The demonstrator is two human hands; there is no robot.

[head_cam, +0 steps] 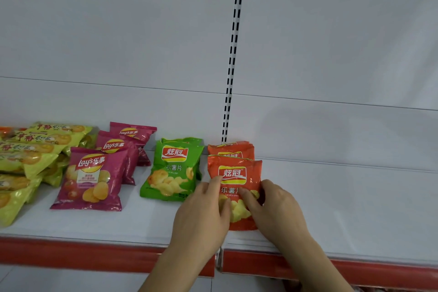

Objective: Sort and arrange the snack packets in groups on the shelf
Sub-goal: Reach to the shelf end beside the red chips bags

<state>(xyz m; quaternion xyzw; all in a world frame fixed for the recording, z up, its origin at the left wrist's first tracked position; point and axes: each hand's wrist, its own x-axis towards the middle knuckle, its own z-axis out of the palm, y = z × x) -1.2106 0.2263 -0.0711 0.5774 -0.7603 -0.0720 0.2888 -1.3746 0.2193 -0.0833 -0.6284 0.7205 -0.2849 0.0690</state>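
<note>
Snack packets lay on the white shelf in colour groups, seen from the head camera looking down at the person's two hands. At the front of the orange group, the front orange packet lay flat near the shelf's front edge, just right of the seam where two red-trimmed shelf sections met. The left hand lay over its lower left part, fingers close together and laid along the bag, the fingertips reaching up to the logo. The right hand curled round its right edge, thumb on the face of the bag and the fingers bent behind it, pinching the packet. Behind it I could count two more orange packets, stacked back toward the rear wall, so three orange in all as far as I could see. Just to the left, apart from the orange ones, stood the green group: one green packet in front and a second green packet only peeking out behind it, two counted. Further left were three magenta packets in a staggered row running back to the wall, each overlapping the next. At the far left a heap of yellow-green packets ran off the edge of the view; I made out at least five, but the true number could not be told. A slotted upright strip rose up the white back panel behind the orange stack.
</note>
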